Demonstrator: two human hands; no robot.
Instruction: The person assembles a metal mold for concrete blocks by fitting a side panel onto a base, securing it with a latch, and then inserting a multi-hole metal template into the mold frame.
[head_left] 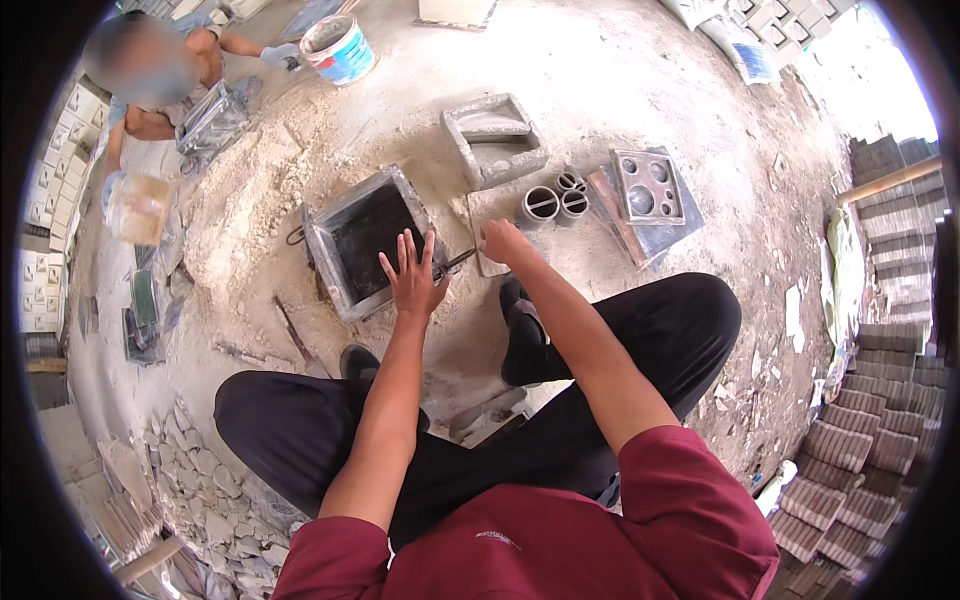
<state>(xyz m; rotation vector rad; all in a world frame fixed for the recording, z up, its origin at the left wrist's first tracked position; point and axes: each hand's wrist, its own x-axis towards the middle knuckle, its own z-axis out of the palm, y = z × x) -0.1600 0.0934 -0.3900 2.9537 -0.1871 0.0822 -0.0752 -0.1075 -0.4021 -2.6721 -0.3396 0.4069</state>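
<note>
Metal mould (352, 262), left hand (412, 272) splayed, perhaps touching

Around the square metal mould box (368, 240): three short grey pipe rings (556, 197) to its right, one perforated square plate (647, 186) beyond those, one concrete tray mould (493, 138) behind, one blue-and-white bucket (338, 48) far behind.

Place: an open-air workshop where cement tiles or blocks are cast by hand.
Ground: bare floor (600, 90) coated in pale cement dust, with a heap of dry mix (250, 200).
Moulds: a square metal mould frame (330, 265), a grey cast tray (492, 140), a patterned insert with round holes (647, 186), short pipe rings (555, 198).
Stock: stacked ridged tiles (860, 440) at the right.
Supplies: a paint bucket (338, 48).
People: a co-worker (160, 90) crouching nearby.
</note>
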